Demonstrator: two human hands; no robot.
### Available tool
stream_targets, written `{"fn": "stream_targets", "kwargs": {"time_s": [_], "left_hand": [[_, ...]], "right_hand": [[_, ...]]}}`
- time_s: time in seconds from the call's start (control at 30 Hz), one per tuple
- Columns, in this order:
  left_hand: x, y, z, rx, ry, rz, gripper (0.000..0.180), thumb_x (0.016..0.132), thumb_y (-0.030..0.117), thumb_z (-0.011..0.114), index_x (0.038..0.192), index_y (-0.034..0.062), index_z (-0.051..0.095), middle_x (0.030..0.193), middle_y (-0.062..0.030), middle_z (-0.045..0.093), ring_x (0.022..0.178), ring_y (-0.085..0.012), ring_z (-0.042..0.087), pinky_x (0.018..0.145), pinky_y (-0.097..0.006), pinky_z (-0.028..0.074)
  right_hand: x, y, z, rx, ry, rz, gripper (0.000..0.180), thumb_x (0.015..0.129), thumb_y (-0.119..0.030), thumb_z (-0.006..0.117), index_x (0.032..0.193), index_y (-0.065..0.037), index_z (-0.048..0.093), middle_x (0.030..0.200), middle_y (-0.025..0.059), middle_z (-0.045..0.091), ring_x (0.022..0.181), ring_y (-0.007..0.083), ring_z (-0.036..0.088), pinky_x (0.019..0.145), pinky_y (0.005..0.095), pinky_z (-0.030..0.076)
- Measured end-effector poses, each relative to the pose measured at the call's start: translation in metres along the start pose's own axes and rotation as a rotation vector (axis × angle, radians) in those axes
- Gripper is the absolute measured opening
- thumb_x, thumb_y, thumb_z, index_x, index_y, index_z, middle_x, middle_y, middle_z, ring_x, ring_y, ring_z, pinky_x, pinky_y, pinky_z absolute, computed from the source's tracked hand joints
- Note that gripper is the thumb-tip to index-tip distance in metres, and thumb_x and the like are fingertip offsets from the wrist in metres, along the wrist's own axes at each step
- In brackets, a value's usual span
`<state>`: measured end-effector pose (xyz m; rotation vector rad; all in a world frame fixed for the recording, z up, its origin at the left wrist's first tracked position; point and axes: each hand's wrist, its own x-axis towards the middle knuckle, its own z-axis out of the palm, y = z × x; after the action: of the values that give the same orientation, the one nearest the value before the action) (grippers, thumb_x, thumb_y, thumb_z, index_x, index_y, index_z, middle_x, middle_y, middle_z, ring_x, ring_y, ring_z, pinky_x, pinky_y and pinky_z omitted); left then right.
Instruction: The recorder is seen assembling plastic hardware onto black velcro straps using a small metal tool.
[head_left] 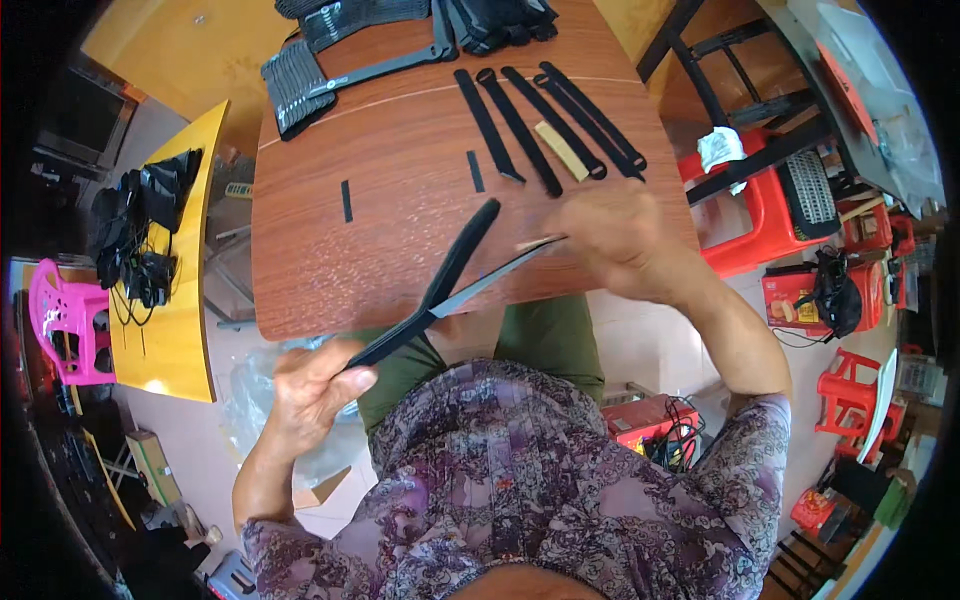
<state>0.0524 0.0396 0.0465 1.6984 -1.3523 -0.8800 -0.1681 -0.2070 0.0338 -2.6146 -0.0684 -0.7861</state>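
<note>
My left hand (310,388) is closed, thumb on top, on one end of a black hook-and-loop strap (400,335) in front of the table edge. From there the black material splits in two: one free piece (465,250) points up and away, and a thinner strip with a greyish face (490,284) runs toward my right hand (610,238). That hand is smeared by motion, fingers curled, with the strip's tip at them. Beyond it several black straps (530,130) with slotted ends lie side by side, a tan strip (562,151) among them.
Two short black pieces (347,201) lie on the brown wooden table (330,265). Bundles of black straps (297,92) sit at its far edge. A yellow table (180,330) with black items stands at left, a red stool (740,225) at right. Under the table is clear plastic (262,400).
</note>
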Motion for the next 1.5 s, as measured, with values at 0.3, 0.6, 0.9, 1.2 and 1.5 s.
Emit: {"fn": "stream_targets", "kwargs": {"time_s": [0.3,0.6,0.9,1.2,1.5], "left_hand": [[-0.054,-0.063,-0.075,-0.48,0.637,-0.239,0.021,0.083,0.023,0.062,0.077,0.0051,0.055,0.051,0.0038,0.04,0.038,-0.006,0.034,0.034,-0.021,0.027],[0.038,-0.006,-0.001,-1.032,0.313,0.076,0.019,0.086,0.015,0.057,0.098,0.0042,0.046,0.081,-0.0216,0.061,0.067,-0.0252,0.06,0.064,-0.037,0.05],[0.103,0.007,0.015,-1.031,0.155,0.032,0.033,0.09,0.017,0.051,0.114,-0.0048,0.05,0.112,-0.024,0.055,0.097,-0.0291,0.059,0.069,-0.035,0.054],[0.152,-0.04,-0.036,-0.993,0.262,-0.093,0.027,0.09,0.015,0.049,0.11,-0.0013,0.056,0.106,-0.0171,0.059,0.093,-0.0227,0.057,0.063,-0.029,0.05],[0.201,-0.09,-0.07,-0.978,0.378,-0.194,0.023,0.09,0.01,0.049,0.107,-0.0032,0.055,0.105,-0.0159,0.061,0.084,-0.0281,0.062,0.061,-0.033,0.051]], "right_hand": [[-0.037,0.03,-0.104,0.005,0.494,0.635,0.004,0.077,0.001,0.059,0.08,0.001,0.062,0.061,0.0029,0.055,0.053,0.0076,0.051,0.049,0.0232,0.042],[0.022,0.004,-0.046,-0.473,0.202,0.067,0.03,0.067,0.0,0.061,0.097,0.0,0.059,0.063,0.0088,0.054,0.056,0.0241,0.056,0.051,0.0326,0.046],[0.039,0.004,0.027,-0.626,0.129,-0.155,0.034,0.069,-0.013,0.053,0.1,0.0,0.056,0.066,0.0032,0.046,0.06,0.0174,0.05,0.053,0.0294,0.043],[0.06,0.039,0.056,-0.599,0.152,-0.179,0.039,0.067,-0.007,0.059,0.105,-0.003,0.058,0.068,0.0034,0.042,0.062,0.0167,0.047,0.054,0.0277,0.04],[0.104,0.125,0.086,-0.656,0.048,-0.237,0.03,0.073,-0.008,0.054,0.103,-0.007,0.056,0.073,0.005,0.045,0.068,0.0175,0.05,0.056,0.0264,0.044]]}}
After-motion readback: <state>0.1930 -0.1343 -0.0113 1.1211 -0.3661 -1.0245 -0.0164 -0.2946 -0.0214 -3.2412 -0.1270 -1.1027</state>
